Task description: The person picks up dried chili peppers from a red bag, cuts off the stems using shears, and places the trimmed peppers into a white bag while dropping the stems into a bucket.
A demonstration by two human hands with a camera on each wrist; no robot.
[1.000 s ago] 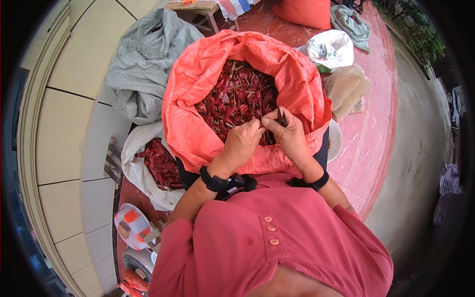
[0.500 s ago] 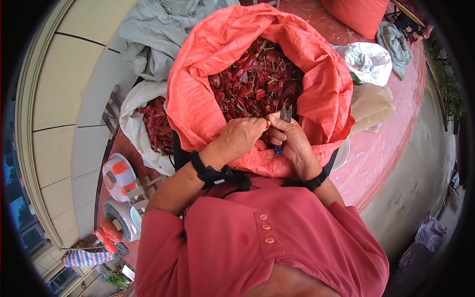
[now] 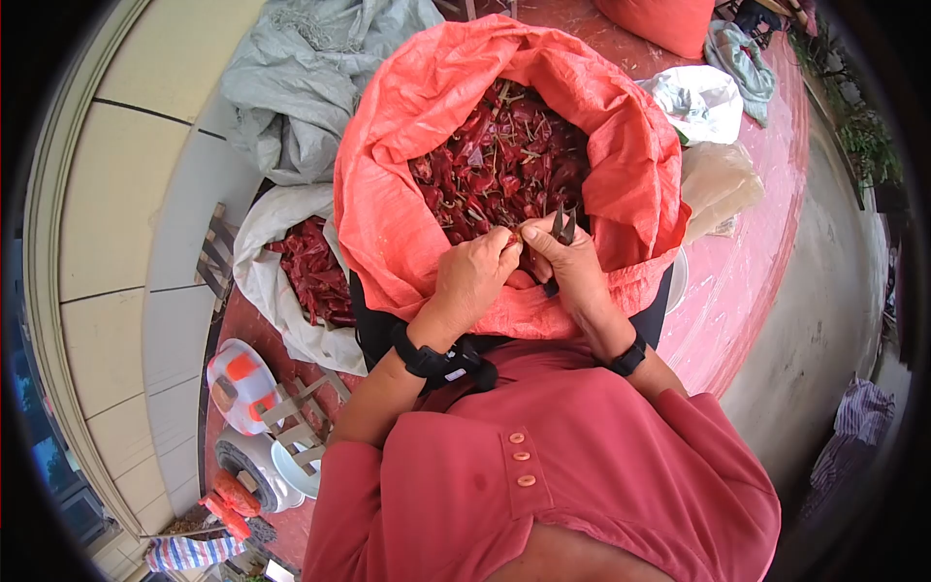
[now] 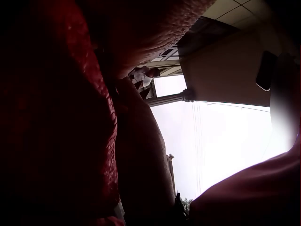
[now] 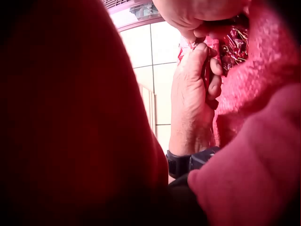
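A big salmon-red sack with a rolled rim holds dried red chilies with pale stems. Over its near edge, the left hand pinches a small red chili, mostly hidden by the fingers. Touching it from the right is the right hand, whose thumb and finger meet at the chili's end. That hand also grips dark scissors, blades pointing up past the fingers. In the right wrist view the left hand has its fingers curled, close against the right hand.
A white sack of red chilies stands left of the big sack, with grey sacking behind it. White and beige bags lie at right. A plastic tub and a wooden rack are at lower left.
The head view has shifted. The hands stay together over the sack's near edge, and the scissors in the right hand have changed their tilt slightly.
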